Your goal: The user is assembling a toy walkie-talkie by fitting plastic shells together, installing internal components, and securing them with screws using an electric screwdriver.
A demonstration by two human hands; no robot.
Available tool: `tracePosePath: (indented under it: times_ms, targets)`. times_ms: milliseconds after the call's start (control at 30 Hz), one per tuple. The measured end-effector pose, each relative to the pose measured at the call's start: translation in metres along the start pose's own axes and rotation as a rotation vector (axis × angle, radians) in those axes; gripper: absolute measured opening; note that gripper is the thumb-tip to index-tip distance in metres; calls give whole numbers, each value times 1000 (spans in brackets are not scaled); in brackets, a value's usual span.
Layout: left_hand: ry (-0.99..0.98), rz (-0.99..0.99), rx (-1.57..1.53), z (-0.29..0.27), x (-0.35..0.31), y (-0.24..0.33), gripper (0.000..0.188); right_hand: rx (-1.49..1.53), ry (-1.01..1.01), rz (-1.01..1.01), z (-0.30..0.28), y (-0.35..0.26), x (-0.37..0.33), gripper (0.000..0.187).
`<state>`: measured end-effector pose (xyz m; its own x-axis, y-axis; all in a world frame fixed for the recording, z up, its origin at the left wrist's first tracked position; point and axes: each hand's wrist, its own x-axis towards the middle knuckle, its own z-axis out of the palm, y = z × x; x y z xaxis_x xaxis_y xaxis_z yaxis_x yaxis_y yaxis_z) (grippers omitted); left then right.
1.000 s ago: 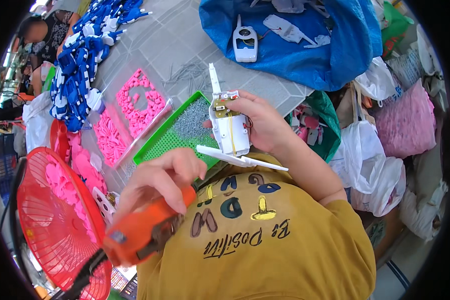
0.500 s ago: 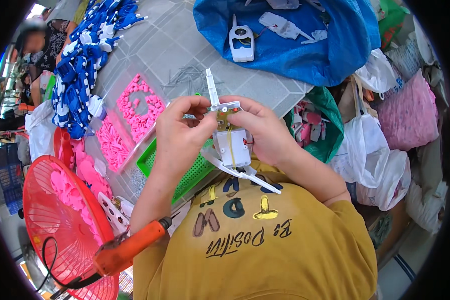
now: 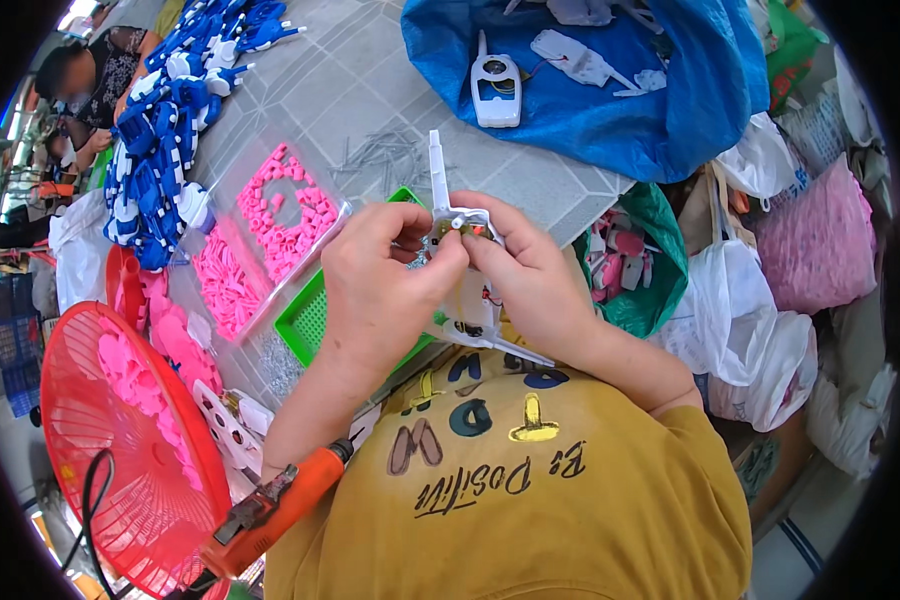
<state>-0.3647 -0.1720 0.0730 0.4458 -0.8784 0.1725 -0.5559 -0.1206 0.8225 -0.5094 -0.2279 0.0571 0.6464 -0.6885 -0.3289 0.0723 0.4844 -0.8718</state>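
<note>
Hands, pair: left hand [image 3: 385, 290] and right hand [image 3: 530, 275] curled, fingertips pinching white plastic toy part [image 3: 460, 225] at centre; green tray [image 3: 315, 320] at 8 o'clock beneath.

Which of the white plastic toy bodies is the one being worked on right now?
The white toy body pinched between both hands, above the yellow shirt; the other white body lies untouched on the blue bag.
</note>
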Motion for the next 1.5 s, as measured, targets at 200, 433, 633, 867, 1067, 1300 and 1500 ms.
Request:
tracePosePath:
  times_ms: [200, 433, 633, 867, 1067, 1300, 1500]
  targets:
    - [22, -14, -44, 1, -1, -4, 14, 22, -28, -46, -3, 1, 0, 39]
    - [-28, -48, -158, 4, -1, -5, 17, 79, -43, -50, -4, 1, 1, 38]
    - [12, -7, -83, 3, 1, -6, 16, -109, -38, -70, -4, -1, 3, 38]
    - [19, -75, -183, 2, 0, -6, 10, -84, -62, -95, -8, 5, 5, 38]
    - [-4, -138, -211, 0, 0, -7, 7, 106, -81, 49, -11, 2, 6, 38]
    - [-77, -198, -307, 0, 1, -18, 15, 332, -112, 164, -17, 5, 10, 35]
    - [-69, -198, -288, 3, 4, -13, 19, 225, -114, 17, -14, 13, 9, 34]
